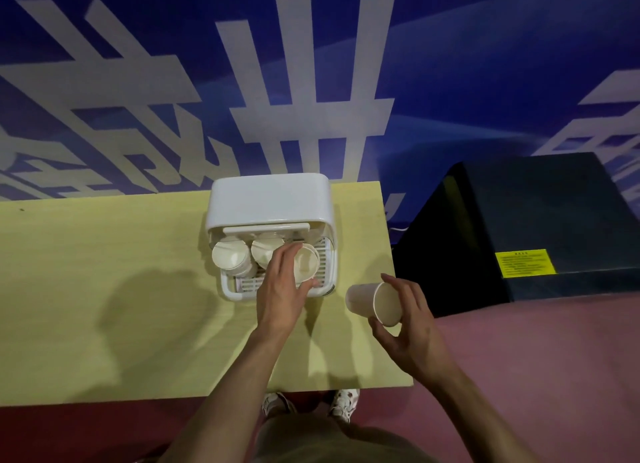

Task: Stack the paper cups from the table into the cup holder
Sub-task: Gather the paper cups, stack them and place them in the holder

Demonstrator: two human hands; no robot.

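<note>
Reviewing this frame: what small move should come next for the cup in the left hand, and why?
Probably lower it onto the holder's grid and let go. The left hand grips a paper cup over the right side of the cup holder, beside two stacks, while the right hand holds another cup waiting.

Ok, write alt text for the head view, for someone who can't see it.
A person's left hand holds a paper cup inside a white cup holder on a yellow table, beside two cup stacks. The right hand holds another cup sideways over the table's right edge.
</note>
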